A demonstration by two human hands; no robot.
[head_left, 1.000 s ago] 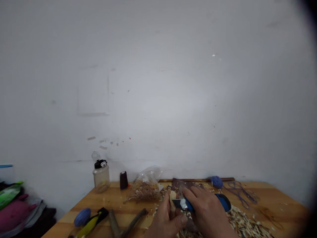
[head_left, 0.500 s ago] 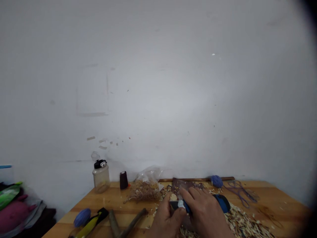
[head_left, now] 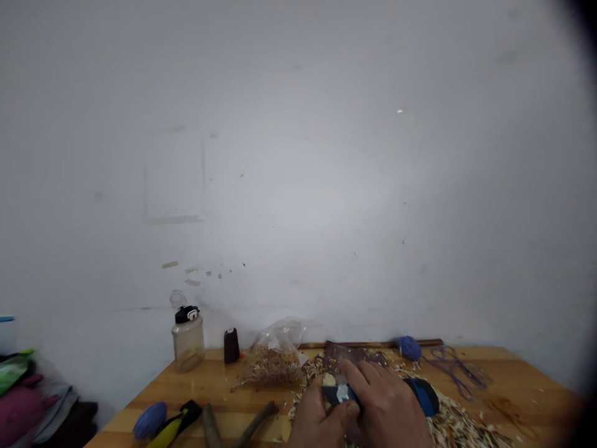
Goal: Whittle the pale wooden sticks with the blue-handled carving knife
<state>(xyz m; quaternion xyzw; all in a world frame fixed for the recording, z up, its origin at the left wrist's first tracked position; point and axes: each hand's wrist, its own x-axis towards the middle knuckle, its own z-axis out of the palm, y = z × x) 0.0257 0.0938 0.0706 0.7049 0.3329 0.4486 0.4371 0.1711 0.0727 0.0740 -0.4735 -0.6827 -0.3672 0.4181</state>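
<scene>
My left hand (head_left: 317, 418) is closed around a piece of wood, whose pale cut end (head_left: 329, 379) shows above the fingers. Its thumb presses against the blue-and-black-handled knife (head_left: 423, 396). My right hand (head_left: 385, 398) is wrapped over that knife, with the butt of the handle sticking out to the right and a dark front part with a shiny patch showing between the hands. The cutting edge is hidden. Pale wood shavings (head_left: 459, 429) lie beneath and to the right of the hands.
Behind the hands lie a dark bag (head_left: 349, 353) and a clear bag of brownish strands (head_left: 273, 361). A bottle (head_left: 188, 342), a dark thread spool (head_left: 231, 346) and blue yarn (head_left: 409, 348) stand farther back. Near left are a forked branch (head_left: 254, 424), a yellow-and-black tool (head_left: 175, 426) and a blue oval object (head_left: 150, 420).
The view has tilted slightly, so the table sits a little lower. Both hands keep their hold, with the knife and wood shifted slightly between them.
</scene>
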